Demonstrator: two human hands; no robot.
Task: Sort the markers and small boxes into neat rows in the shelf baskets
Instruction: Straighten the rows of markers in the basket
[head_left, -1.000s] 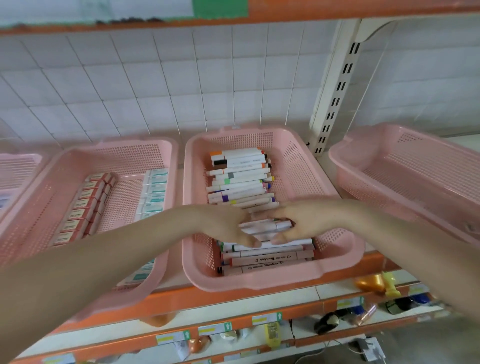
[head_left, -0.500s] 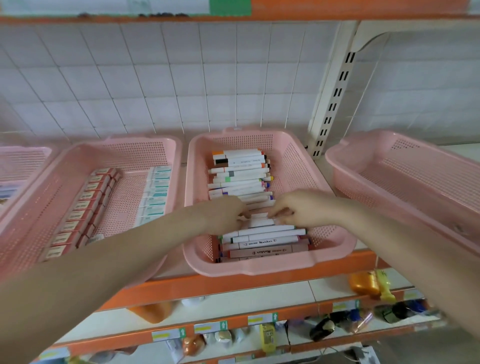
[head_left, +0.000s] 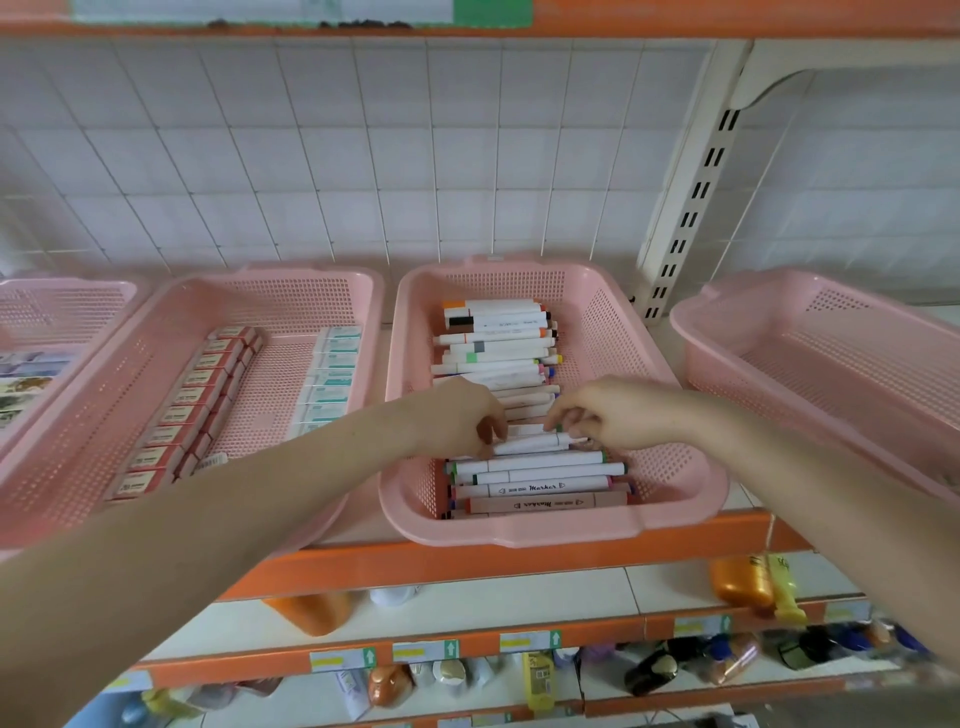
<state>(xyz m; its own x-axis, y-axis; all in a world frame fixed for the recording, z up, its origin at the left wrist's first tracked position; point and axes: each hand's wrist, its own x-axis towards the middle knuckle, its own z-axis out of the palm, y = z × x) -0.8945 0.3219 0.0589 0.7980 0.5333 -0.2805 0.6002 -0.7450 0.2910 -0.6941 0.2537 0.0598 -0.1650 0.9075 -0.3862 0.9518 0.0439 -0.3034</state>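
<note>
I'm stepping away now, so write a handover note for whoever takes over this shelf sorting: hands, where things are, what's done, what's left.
Hands: left hand and right hand each pinch an end of a white marker in the middle basket.
Things: near markers and far markers lie crosswise in that basket; small boxes sit in the left basket.
Done: boxes in two rows; near markers lined up.
Left: set the held marker down, straighten the uneven far markers.

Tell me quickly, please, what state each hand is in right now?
Left hand: closed, gripping the white marker by its left end.
Right hand: closed, pinching the same marker's right end.
</note>
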